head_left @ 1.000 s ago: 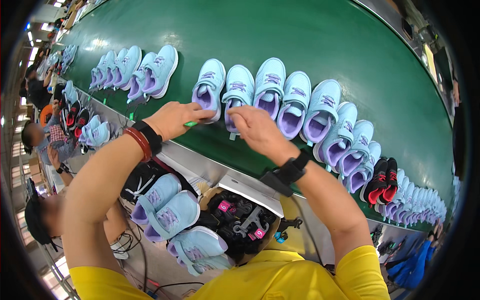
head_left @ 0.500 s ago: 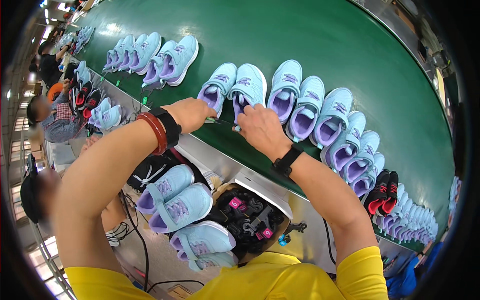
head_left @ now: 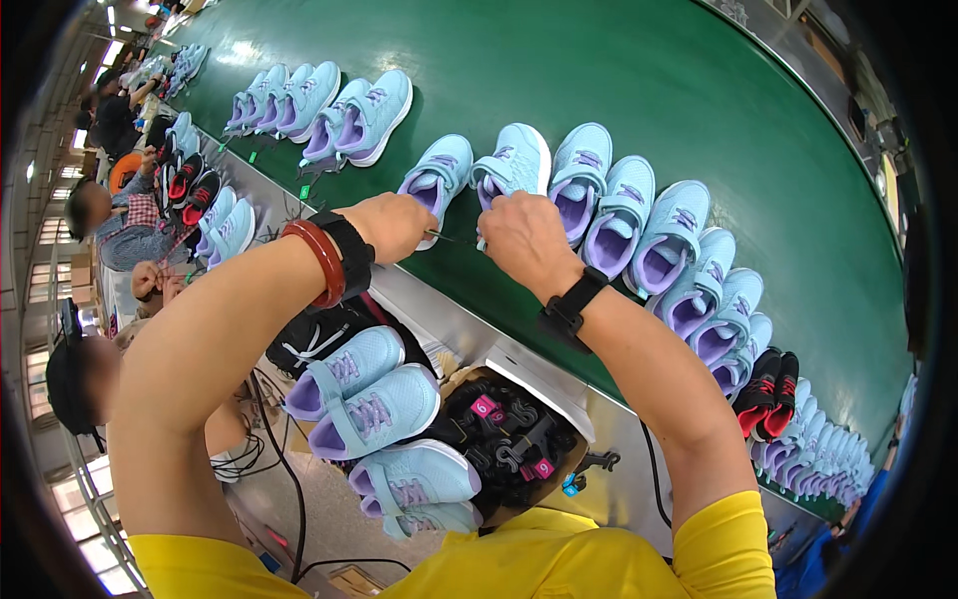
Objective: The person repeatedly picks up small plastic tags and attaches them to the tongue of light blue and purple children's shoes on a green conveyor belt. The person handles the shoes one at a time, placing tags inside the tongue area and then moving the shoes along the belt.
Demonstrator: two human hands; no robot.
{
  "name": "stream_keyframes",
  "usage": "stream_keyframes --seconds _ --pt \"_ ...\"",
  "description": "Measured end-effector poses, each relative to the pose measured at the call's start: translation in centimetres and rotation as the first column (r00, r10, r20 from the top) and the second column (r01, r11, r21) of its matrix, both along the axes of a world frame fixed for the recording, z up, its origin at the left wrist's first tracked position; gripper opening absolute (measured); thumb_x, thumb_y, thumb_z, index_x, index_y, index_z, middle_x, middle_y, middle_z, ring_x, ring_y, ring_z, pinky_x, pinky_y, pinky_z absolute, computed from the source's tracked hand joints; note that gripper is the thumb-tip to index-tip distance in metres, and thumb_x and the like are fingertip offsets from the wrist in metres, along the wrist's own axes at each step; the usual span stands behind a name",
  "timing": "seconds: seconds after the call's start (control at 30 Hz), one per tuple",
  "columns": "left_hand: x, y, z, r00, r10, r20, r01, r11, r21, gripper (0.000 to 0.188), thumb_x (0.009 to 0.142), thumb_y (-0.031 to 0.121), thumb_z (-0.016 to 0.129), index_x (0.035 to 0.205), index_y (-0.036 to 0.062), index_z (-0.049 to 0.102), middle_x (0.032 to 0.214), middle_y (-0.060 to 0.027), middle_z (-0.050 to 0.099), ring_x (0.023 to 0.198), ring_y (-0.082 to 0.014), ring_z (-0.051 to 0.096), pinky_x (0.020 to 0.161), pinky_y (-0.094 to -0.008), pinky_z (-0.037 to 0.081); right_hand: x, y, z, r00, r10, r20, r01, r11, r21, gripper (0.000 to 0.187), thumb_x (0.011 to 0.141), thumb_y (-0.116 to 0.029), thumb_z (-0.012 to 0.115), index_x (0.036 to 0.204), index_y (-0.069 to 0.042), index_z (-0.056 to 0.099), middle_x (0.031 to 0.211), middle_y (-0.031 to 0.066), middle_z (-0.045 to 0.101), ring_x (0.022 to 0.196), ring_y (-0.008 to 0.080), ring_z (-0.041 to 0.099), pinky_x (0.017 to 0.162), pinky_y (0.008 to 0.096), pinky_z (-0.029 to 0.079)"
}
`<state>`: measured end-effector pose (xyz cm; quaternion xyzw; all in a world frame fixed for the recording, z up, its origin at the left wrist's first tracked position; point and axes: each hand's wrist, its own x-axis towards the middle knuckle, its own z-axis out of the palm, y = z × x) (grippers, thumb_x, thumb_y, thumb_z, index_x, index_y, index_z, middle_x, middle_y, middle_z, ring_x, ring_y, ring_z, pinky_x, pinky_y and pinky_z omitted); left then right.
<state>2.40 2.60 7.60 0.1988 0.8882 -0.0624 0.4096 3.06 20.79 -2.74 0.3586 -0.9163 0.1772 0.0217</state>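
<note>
Both my hands are at the heels of two light blue sneakers with purple linings on the green table. My left hand (head_left: 394,226) is closed by the heel of the left sneaker (head_left: 439,170), with a thin black shoe hanger (head_left: 455,238) reaching from its fingertips toward the other hand. My right hand (head_left: 526,240) is closed over the heel of the right sneaker (head_left: 517,158), which points away from me. Its fingers hide that heel and the hanger's far end.
More blue sneakers (head_left: 629,205) stand in a row to the right, with a black-and-red pair (head_left: 766,394) beyond. Other pairs (head_left: 369,115) with black hangers are at the far left. Below the table edge, a box (head_left: 574,439) holds black hangers beside stacked sneakers (head_left: 384,409). People (head_left: 85,379) sit at left.
The right sneaker has shifted right, away from the left one and closer to the row, with my right hand at its heel. The whole view has shifted slightly.
</note>
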Motion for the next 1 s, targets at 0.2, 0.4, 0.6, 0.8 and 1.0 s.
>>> stream_keyframes --seconds 0.2,0.4,0.6,0.8,1.0 --pt "0.1 -0.2 -0.1 0.990 0.143 0.001 -0.142 0.988 0.067 0.032 0.084 0.004 0.053 0.112 0.0103 0.067 0.097 -0.0210 0.067 0.093 -0.0382 0.063 0.083 -0.0422 0.049 -0.1 0.1 0.2 1.000 -0.003 -0.024 0.003 1.000 0.004 0.008 0.071 -0.016 0.066 0.068 -0.010 0.070 0.072 0.0067 0.065 0.074 0.0248 0.065 0.063 0.0370 0.051" --pt "-0.1 0.0 0.1 0.973 0.231 0.016 -0.231 0.973 0.017 0.032 0.079 0.000 0.053 0.106 0.0111 0.066 0.101 -0.0151 0.067 0.097 -0.0345 0.063 0.085 -0.0410 0.050 -0.3 0.5 0.7 0.999 -0.013 -0.030 0.013 0.999 -0.029 0.012 0.073 -0.013 0.062 0.067 -0.011 0.071 0.070 0.0069 0.067 0.073 0.0242 0.067 0.059 0.0359 0.052" --pt "0.4 -0.7 -0.2 0.969 0.248 -0.020 -0.245 0.965 0.088 0.030 0.078 0.000 0.052 0.103 0.0109 0.066 0.100 -0.0171 0.067 0.096 -0.0358 0.063 0.083 -0.0416 0.050 -0.6 1.1 1.4 1.000 0.006 -0.017 -0.006 1.000 -0.016 0.011 0.073 -0.015 0.063 0.066 -0.011 0.071 0.069 0.0073 0.067 0.072 0.0246 0.067 0.059 0.0362 0.052" --pt "1.0 -0.2 0.2 0.962 0.270 -0.041 -0.264 0.958 0.107 0.029 0.078 0.000 0.052 0.102 0.0109 0.065 0.099 -0.0174 0.066 0.095 -0.0363 0.063 0.083 -0.0417 0.049 -0.9 1.2 1.4 1.000 -0.010 0.007 0.010 1.000 0.002 0.009 0.071 -0.019 0.067 0.068 -0.011 0.071 0.069 0.0076 0.066 0.072 0.0257 0.067 0.060 0.0370 0.052" --pt "1.3 -0.7 -0.2 0.967 0.252 -0.038 -0.245 0.961 0.130 0.029 0.078 0.000 0.052 0.101 0.0107 0.065 0.098 -0.0177 0.066 0.095 -0.0361 0.063 0.082 -0.0422 0.049 -1.0 1.1 1.2 0.999 -0.030 0.016 0.029 0.999 0.021 0.014 0.068 -0.025 0.072 0.071 -0.010 0.071 0.069 0.0078 0.065 0.072 0.0272 0.065 0.062 0.0385 0.052"
